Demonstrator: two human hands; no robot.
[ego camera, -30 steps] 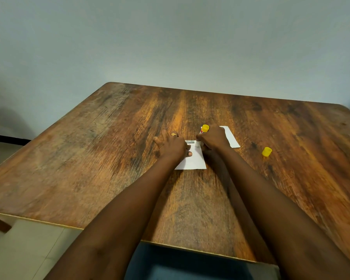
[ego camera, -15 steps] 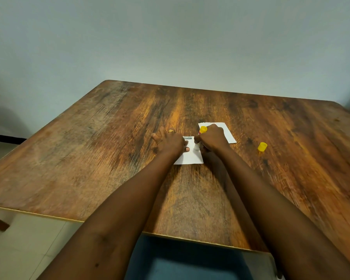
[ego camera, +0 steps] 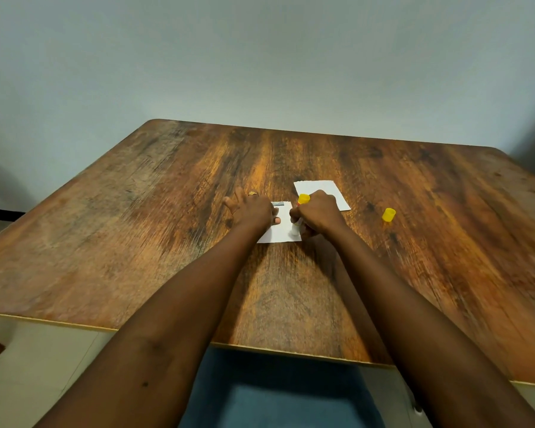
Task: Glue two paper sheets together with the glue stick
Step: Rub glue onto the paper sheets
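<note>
**A:** What has the glue stick (ego camera: 303, 199)?

**B:** The right hand (ego camera: 318, 213), fist curled round it. The stick's long axis tilts: the yellow end pokes out beyond the knuckles, and the pale tip points down and back toward the person, on the near sheet (ego camera: 280, 234).

**A:** And the left hand (ego camera: 254, 211)?

**B:** Fingers spread flat, pressing that sheet's left side, just beside the right fist.

**A:** Where's the second sheet (ego camera: 332, 188)?

**B:** Just beyond the right hand, partly hidden behind it, so I judge the right hand nearer to fetch it. It would have to put the stick down first.

**A:** The cap (ego camera: 389, 215)?

**B:** Out to the right of that hand, well apart.
</note>
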